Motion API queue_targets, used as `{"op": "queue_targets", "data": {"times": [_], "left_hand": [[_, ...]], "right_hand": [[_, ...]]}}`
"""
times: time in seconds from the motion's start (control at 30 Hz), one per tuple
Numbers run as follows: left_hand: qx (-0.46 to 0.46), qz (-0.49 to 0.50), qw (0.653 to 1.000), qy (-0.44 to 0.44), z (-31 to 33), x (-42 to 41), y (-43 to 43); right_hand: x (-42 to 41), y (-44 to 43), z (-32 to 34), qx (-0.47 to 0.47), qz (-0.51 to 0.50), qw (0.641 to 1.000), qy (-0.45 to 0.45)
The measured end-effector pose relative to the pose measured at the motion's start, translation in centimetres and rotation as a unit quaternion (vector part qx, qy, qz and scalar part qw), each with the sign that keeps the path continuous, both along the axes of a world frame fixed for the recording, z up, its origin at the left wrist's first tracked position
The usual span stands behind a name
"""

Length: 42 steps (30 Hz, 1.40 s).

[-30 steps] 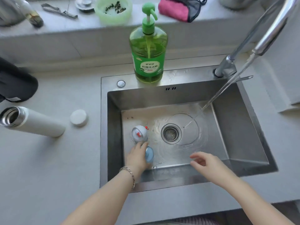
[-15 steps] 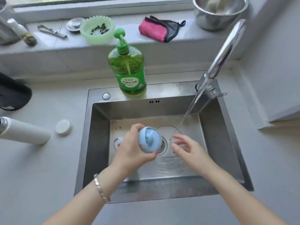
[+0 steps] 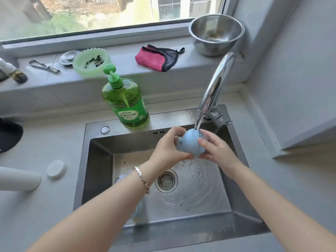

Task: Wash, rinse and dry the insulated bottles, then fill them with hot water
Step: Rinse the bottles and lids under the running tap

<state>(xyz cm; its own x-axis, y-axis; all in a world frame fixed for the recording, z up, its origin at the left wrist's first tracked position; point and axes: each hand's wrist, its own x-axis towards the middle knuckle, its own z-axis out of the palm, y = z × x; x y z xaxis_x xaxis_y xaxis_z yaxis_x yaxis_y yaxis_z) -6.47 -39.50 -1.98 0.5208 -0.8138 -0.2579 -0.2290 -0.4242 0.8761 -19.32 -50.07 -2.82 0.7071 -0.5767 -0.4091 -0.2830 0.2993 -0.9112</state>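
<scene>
Blue lid (image 3: 190, 142): centre-right, up off sink (image 3: 101, 160) floor since 1 s ago, now under tap stream (image 3: 197, 122).
L hand (image 3: 165, 151): curled round lid's left side.
R hand (image 3: 216, 150): empty 0.5 s ago, now pinching lid's right side.
White bottle (image 3: 18, 179): left edge, lying on counter.
Meaning: lid rinse under way; drying, filling still ahead.

Bracelet (image 3: 142, 179): slim, silver-toned, small linked segments; circles the left wrist, above the sink (image 3: 181, 115) floor.
Forearms: both bare, uncovered from wrist to frame edge across the sink's front rim.
Left hand (image 3: 167, 151), right hand (image 3: 218, 151): bare.
</scene>
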Motion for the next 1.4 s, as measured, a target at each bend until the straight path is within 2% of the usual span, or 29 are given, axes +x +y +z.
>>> {"op": "queue_targets", "data": {"times": [0.17, 0.27, 0.4, 0.47, 0.57, 0.63, 0.8, 0.9, 1.0, 1.13, 1.23, 1.3, 1.4], "left_hand": [[-0.008, 0.028, 0.999, 0.033, 0.2, -0.1, 0.0], [-0.003, 0.064, 0.988, 0.143, 0.8, -0.2, 0.1], [0.042, 0.113, 0.946, 0.3, 1.5, 0.0, -0.4], [0.072, 0.111, 0.93, 0.342, 1.8, 0.2, -0.7], [0.106, 0.066, 0.928, 0.351, 2.0, 0.7, -0.4], [0.092, 0.033, 0.937, 0.336, 1.5, 0.9, -0.1], [0.065, 0.011, 0.983, 0.174, 0.6, 0.6, -0.1], [0.029, 0.007, 0.989, 0.145, 0.5, 0.5, -0.7], [0.022, -0.019, 0.98, 0.199, 0.9, 0.6, -1.4], [0.028, -0.024, 0.931, 0.364, 1.2, 1.1, -1.8], [0.013, -0.001, 0.899, 0.439, 1.3, 1.5, -1.8], [0.015, 0.05, 0.906, 0.42, 1.0, 1.5, -1.7], [0.037, 0.102, 0.947, 0.303, 0.6, 1.3, -1.2]], "right_hand": [[-0.3, -0.2, 0.3, -0.02, 0.022, 1.0, 0.003], [-0.7, -0.3, 0.8, -0.058, 0.069, 0.996, 0.007], [-1.1, -0.5, 0.7, -0.075, 0.101, 0.991, 0.034], [-1.1, -0.3, 0.3, -0.104, 0.12, 0.986, 0.056], [-1.0, -0.2, 0.2, -0.121, 0.081, 0.988, 0.059], [-0.8, -0.4, 0.2, -0.111, 0.06, 0.99, 0.057], [-1.0, -0.4, -0.2, -0.087, 0.037, 0.995, 0.034], [-1.3, -0.3, -0.2, -0.079, 0.007, 0.997, 0.008], [-1.6, -0.4, 0.2, -0.056, -0.018, 0.998, -0.013], [-1.6, -0.6, 0.5, -0.05, -0.034, 0.998, -0.012], [-1.1, -0.6, 0.4, -0.039, -0.039, 0.998, -0.001], [-0.5, -0.4, 0.4, -0.018, -0.034, 0.999, 0.017], [0.6, -0.2, 0.3, 0.021, -0.017, 0.997, 0.07]]}}
